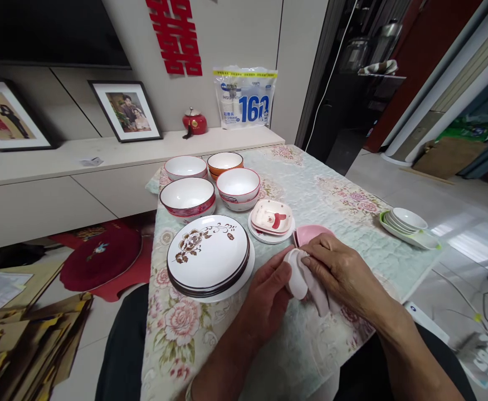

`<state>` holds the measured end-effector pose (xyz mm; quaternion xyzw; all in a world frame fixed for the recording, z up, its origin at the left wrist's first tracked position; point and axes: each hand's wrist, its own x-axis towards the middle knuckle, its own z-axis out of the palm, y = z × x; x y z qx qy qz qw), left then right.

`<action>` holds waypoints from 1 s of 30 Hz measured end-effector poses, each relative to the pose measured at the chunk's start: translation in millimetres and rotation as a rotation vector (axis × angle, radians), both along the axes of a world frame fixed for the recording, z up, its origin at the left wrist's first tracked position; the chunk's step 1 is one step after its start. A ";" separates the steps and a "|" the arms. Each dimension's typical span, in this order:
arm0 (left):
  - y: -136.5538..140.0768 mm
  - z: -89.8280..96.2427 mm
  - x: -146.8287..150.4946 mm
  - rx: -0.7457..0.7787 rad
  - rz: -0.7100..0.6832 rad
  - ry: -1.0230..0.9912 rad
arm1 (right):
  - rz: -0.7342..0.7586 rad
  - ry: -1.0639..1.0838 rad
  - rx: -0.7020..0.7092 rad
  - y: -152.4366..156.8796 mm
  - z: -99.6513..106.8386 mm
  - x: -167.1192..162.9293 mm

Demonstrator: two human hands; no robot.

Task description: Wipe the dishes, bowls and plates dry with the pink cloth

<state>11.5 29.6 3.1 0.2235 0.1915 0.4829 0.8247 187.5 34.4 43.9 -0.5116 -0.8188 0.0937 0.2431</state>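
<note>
- Just below the centre of the frame, the left hand point(271, 281) is curled closed around a smooth white spoon-like piece point(297, 281), thumb pressed along its side; the piece is held up over the worktop point(298, 348) with its pale floral cover.
- To its right, the right hand point(340, 264) is bunched on a soft pinkish-white cloth point(318, 295), fingers nearly closed, pressing cloth and piece together.
- The likeliest mishap, I judge, is the smooth piece slipping out if the cloth tugs while the left grip is loose; it could chip if it lands on crockery.
- The glossy pink dish point(315, 234) sits just beyond the right hand, so a careless knuckle might nudge it.
- The stack of white, dark-rimmed plates with brown flowers point(210, 253), left of centre, might be jogged by the left forearm.
- Around the middle, four groups of upright round bowls point(188, 193) show white inner walls; the front pairs are nested.
- A cream square dish with a bear print point(272, 216) rests on round white plates.
- At the right, a green-edged oval dish point(406, 236) holds nested small white bowls point(409, 219); being near the worktop's edge, it could fall if bumped.
</note>
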 end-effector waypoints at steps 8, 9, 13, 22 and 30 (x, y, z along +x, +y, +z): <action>0.2 -8.3 1.8 -0.087 -0.078 -0.039 | 0.132 0.112 0.354 -3.7 -6.7 -25.0; -0.4 -8.5 1.6 -0.078 -0.091 -0.045 | 0.160 0.112 0.372 -3.3 -7.7 -26.9; -1.3 -7.3 1.2 0.013 -0.054 -0.049 | 0.109 0.067 0.385 -0.8 -12.2 -27.2; -3.5 -11.9 -0.3 0.143 0.132 0.165 | 0.083 0.218 -0.172 -9.6 3.9 -24.3; -6.2 -0.6 7.6 0.093 0.025 0.000 | 0.031 0.397 0.214 -1.7 -7.8 -29.5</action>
